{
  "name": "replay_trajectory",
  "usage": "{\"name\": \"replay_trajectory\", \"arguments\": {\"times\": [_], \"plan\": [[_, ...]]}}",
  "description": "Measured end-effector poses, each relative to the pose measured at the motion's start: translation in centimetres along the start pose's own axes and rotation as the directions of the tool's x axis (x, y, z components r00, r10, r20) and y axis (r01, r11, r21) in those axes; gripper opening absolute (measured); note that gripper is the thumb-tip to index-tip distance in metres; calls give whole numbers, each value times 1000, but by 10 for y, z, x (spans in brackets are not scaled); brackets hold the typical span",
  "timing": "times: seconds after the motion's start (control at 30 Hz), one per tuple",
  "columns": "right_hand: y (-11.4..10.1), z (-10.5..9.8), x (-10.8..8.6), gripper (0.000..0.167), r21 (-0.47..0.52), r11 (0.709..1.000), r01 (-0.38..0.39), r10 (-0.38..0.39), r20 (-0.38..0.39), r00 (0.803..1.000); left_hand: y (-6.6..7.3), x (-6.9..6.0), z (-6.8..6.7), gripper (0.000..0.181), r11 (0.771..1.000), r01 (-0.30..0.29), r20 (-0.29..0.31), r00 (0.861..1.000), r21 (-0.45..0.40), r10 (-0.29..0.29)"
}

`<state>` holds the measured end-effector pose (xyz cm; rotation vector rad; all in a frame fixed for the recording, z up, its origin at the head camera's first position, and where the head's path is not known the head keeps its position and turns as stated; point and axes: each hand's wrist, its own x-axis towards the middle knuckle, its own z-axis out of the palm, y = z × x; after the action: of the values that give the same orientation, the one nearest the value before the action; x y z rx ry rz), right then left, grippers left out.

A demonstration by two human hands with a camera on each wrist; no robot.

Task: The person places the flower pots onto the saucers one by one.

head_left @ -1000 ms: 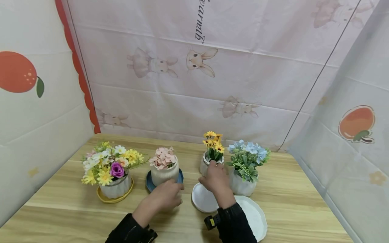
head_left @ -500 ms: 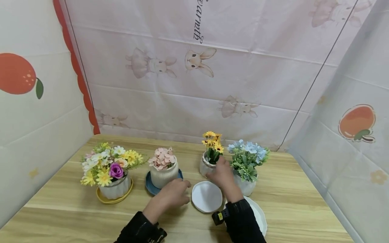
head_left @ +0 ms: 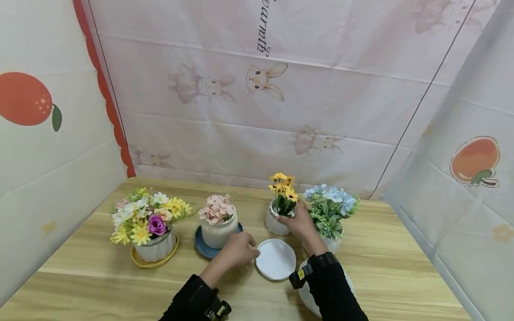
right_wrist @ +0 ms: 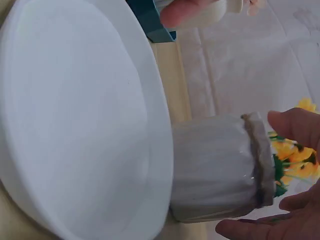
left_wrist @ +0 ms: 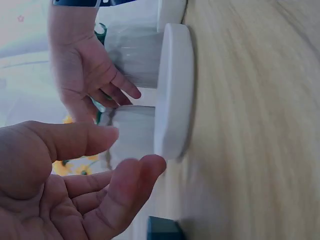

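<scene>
My right hand (head_left: pixel 299 223) is at the right side of a small white pot (head_left: pixel 277 225) of yellow flowers (head_left: pixel 283 185), thumb toward its front rim. In the right wrist view, thumb and fingers spread either side of the pot, with gaps showing. The pot stands upright behind a small round white saucer (head_left: pixel 275 259). My left hand (head_left: pixel 237 252) is by the saucer's left edge; in the left wrist view its thumb and fingers are apart with nothing between them, a fingertip close to the rim (left_wrist: pixel 175 95). Whether it touches cannot be told.
A white pot of blue flowers (head_left: pixel 331 200) stands right, behind a larger white plate (head_left: pixel 309 301) partly under my forearm. On the left, a pink-flowered pot (head_left: pixel 218 232) sits on a blue saucer (head_left: pixel 205 247), and a mixed-flower pot (head_left: pixel 156 249) on a yellow saucer (head_left: pixel 138 261).
My right hand has shifted right around the yellow-flowered pot, from its front to its right side. My left hand has moved right, up to the small white saucer. The pots stay about where they were.
</scene>
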<state>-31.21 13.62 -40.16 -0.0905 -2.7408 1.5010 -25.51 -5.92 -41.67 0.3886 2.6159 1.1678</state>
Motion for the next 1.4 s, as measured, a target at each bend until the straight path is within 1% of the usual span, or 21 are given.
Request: {"name": "replay_trajectory", "arguments": {"times": [0.03,0.1,0.17,0.23,0.33,0.4,0.47,0.57,0.67,0.77,1.0,1.13,1.2,1.33,1.4], "plan": [[1,1,2,90,34,999,-11,11,-1,1000,-1,0,1,31,1000,13,14,1000,-28,-13],[4,2,5,92,62,998,-26,26,-2,1000,-2,1,3,21,999,18,30,999,-49,-17],[6,4,8,94,65,998,-26,26,11,1000,-4,3,5,11,999,22,38,999,-42,-20],[8,5,10,98,44,998,-45,44,22,999,-4,5,6,8,999,31,46,999,-37,-29],[11,5,12,104,11,997,-70,70,26,997,-3,9,9,12,998,51,48,998,-31,-49],[12,4,12,105,1,997,-82,82,25,996,-1,12,11,22,997,68,45,997,-30,-67],[12,3,12,105,-4,996,-85,85,28,996,-2,15,14,27,996,84,38,996,-15,-83],[12,3,12,105,-6,996,-93,93,30,995,-2,16,17,27,995,99,24,995,-3,-99],[13,4,12,104,-11,995,-99,99,25,995,-2,14,20,24,994,111,23,994,-21,-111],[13,4,11,103,-13,996,-91,91,24,996,-2,14,20,19,993,106,21,994,-49,-105],[13,4,11,102,0,998,-70,70,26,997,-1,14,11,18,994,71,-27,997,-85,-74],[14,5,12,101,-1,997,-75,75,22,997,-1,14,10,19,995,64,-34,997,-71,-67],[15,5,13,101,-2,997,-77,77,21,997,-2,15,10,19,996,72,-39,996,-58,-74],[15,5,14,102,1,996,-88,88,15,996,-5,17,11,20,996,83,-71,994,-26,-85],[15,5,15,102,-2,996,-87,87,14,996,-5,19,11,18,996,83,-89,993,-8,-84]]}}
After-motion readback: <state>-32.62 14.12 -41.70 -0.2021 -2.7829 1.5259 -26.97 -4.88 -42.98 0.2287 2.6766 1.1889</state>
